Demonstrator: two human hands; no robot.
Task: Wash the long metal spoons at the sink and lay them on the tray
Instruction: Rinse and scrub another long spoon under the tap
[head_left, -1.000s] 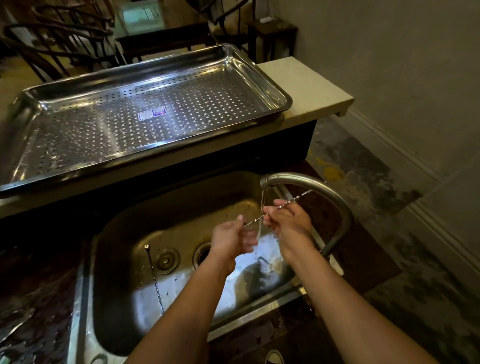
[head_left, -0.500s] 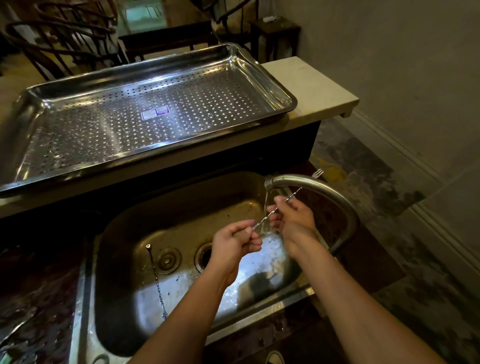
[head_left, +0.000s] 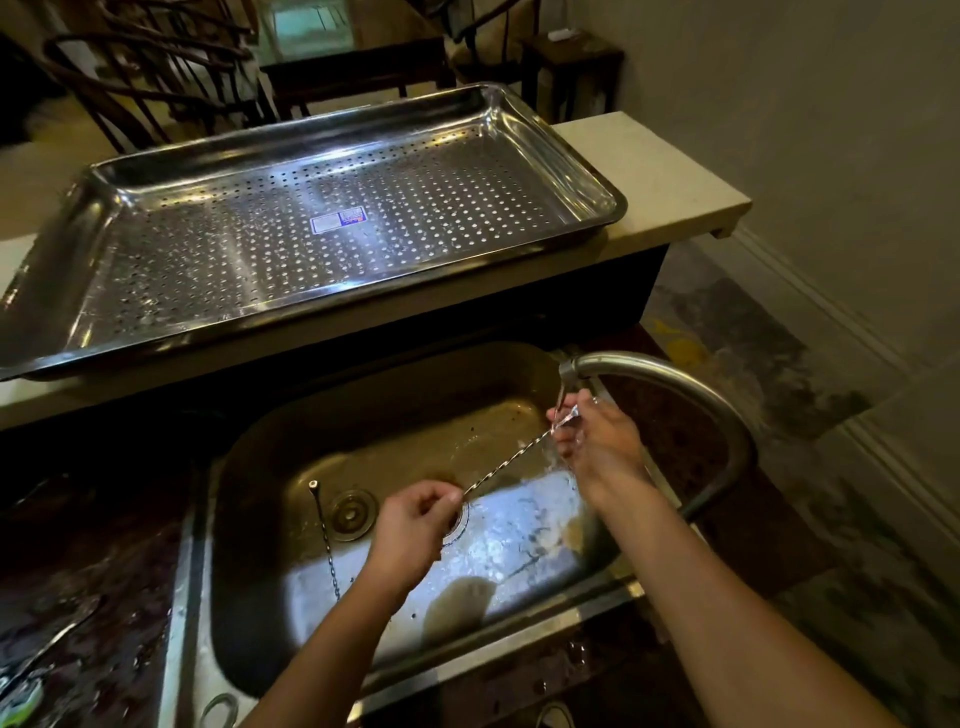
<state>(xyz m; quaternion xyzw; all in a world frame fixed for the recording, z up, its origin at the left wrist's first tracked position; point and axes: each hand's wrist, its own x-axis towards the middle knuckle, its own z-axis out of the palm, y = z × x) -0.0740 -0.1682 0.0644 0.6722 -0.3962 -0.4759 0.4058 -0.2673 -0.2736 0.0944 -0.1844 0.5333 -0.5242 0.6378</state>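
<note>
A long twisted metal spoon (head_left: 506, 462) stretches slantwise over the steel sink (head_left: 291, 457). My left hand (head_left: 415, 525) pinches its lower end above the drain. My right hand (head_left: 597, 441) holds the upper end under the water running from the curved tap (head_left: 675, 379); that end is partly hidden by the fingers. The perforated steel tray (head_left: 597, 176) lies on the pale counter behind the sink, with only a small label in its middle.
A plug chain (head_left: 327, 551) hangs into the sink on the left. Metal utensils (head_left: 47, 649) lie on the wet dark counter at the bottom left. The counter's end (head_left: 685, 187) juts out right of the tray. Chairs and tables stand behind.
My left hand has slid down and left along the spoon, away from my right hand. My right hand has risen closer to the tap's spout. The fork-like end beyond the tap is out of sight.
</note>
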